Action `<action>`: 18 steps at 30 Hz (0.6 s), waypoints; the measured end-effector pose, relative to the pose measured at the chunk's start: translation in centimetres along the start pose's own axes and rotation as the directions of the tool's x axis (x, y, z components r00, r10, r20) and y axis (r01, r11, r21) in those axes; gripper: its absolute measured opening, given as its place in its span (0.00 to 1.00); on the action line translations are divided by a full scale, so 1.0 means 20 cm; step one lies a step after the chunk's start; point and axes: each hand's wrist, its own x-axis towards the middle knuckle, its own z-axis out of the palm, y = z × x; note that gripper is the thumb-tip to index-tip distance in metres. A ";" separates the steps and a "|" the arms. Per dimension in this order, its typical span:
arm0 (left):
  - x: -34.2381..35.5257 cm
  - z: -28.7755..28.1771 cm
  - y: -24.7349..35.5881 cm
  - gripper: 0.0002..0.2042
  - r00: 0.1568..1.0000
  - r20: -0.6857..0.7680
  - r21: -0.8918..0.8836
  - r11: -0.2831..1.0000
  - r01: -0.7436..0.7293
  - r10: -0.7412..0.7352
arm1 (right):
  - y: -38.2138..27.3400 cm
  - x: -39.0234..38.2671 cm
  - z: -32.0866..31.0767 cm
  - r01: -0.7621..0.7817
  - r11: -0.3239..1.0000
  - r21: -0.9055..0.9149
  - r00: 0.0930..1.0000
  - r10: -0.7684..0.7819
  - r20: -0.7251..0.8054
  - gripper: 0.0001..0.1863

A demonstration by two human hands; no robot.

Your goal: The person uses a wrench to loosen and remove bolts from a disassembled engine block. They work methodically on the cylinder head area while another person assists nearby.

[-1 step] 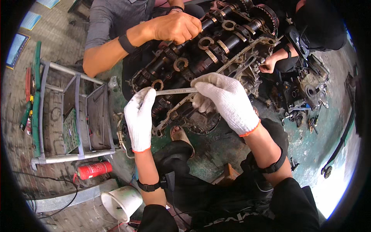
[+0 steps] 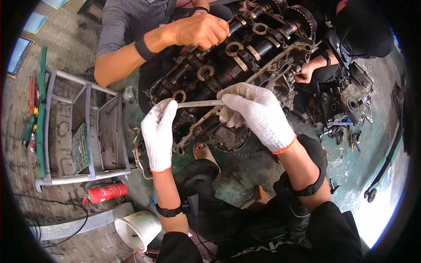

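A slim silver wrench with raised marks on its shank spans the gap between my two gloved hands. My left hand pinches one end, thumb and fingers pressed together. Around the other end my right hand is closed, its fingers curled under. Both white knit gloves hide the wrench's ends. Just beyond and below lies a dark, oily engine cylinder head with camshafts and several ring-shaped openings.
Across the engine, a co-worker's hand rests at its far side. Another person's hand touches its right end. Loose metal parts lie on the right floor. Left stand a metal rack, a red fire extinguisher and a white bucket.
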 end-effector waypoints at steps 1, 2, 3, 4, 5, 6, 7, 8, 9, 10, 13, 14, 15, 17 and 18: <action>0.00 0.00 0.00 0.16 1.000 0.002 -0.004 1.000 0.003 -0.003 | 0.00 0.00 0.00 0.001 1.000 -0.028 1.000 -0.001 0.006 0.15; 0.00 0.00 0.00 0.16 1.000 -0.001 -0.004 1.000 0.002 -0.002 | 0.00 0.01 -0.01 -0.039 0.999 -0.023 0.998 0.040 0.050 0.15; 0.00 0.01 0.00 0.16 1.000 -0.008 -0.003 1.000 0.003 -0.003 | 0.00 0.00 -0.01 -0.079 0.997 -0.019 0.992 0.081 0.093 0.15; 0.00 0.01 -0.01 0.16 1.000 -0.011 -0.003 1.000 -0.001 0.001 | 0.01 0.00 -0.01 -0.121 0.993 -0.017 0.983 0.122 0.136 0.15; 0.00 0.02 -0.01 0.16 1.000 -0.018 -0.002 1.000 -0.002 0.002 | 0.02 0.00 -0.01 -0.153 0.988 -0.025 0.971 0.155 0.184 0.14; 0.00 0.02 -0.01 0.16 1.000 -0.025 0.000 1.000 -0.003 0.003 | 0.03 -0.01 0.01 -0.184 0.982 -0.034 0.954 0.187 0.232 0.14; 0.00 0.02 -0.02 0.16 1.000 -0.027 0.011 1.000 0.000 0.000 | 0.05 -0.03 0.02 -0.205 0.979 -0.019 0.935 0.201 0.293 0.14; 0.00 0.03 -0.02 0.16 1.000 -0.029 0.023 1.000 0.004 -0.003 | 0.07 -0.04 0.04 -0.208 0.977 -0.053 0.911 0.213 0.354 0.13; 0.00 0.03 -0.02 0.15 1.000 -0.028 0.029 1.000 -0.008 0.009 | 0.10 -0.05 0.07 -0.198 0.979 -0.048 0.887 0.200 0.416 0.12; 0.00 0.03 -0.02 0.15 1.000 -0.028 0.028 1.000 -0.001 0.001 | 0.14 -0.06 0.12 -0.255 0.966 -0.042 0.858 0.246 0.451 0.11; 0.01 0.03 -0.03 0.15 1.000 -0.012 0.002 1.000 -0.013 0.014 | 0.26 -0.09 0.25 -0.319 0.947 0.033 0.823 0.260 0.505 0.08; 0.01 0.03 -0.03 0.15 1.000 -0.006 -0.014 1.000 -0.010 0.010 | 0.29 -0.10 0.28 -0.344 0.938 0.046 0.821 0.277 0.499 0.08; 0.01 0.03 -0.02 0.15 1.000 -0.008 -0.020 1.000 -0.005 0.005 | 0.31 -0.10 0.29 -0.253 0.967 0.031 0.856 0.209 0.474 0.08; 0.01 0.03 -0.02 0.15 1.000 -0.002 -0.045 0.999 -0.008 0.008 | 0.33 -0.10 0.30 -0.121 0.990 -0.070 0.894 0.140 0.426 0.10; 0.01 0.02 -0.01 0.14 1.000 -0.003 -0.052 0.999 -0.009 0.009 | 0.33 -0.10 0.29 -0.021 0.991 -0.133 0.902 0.076 0.426 0.10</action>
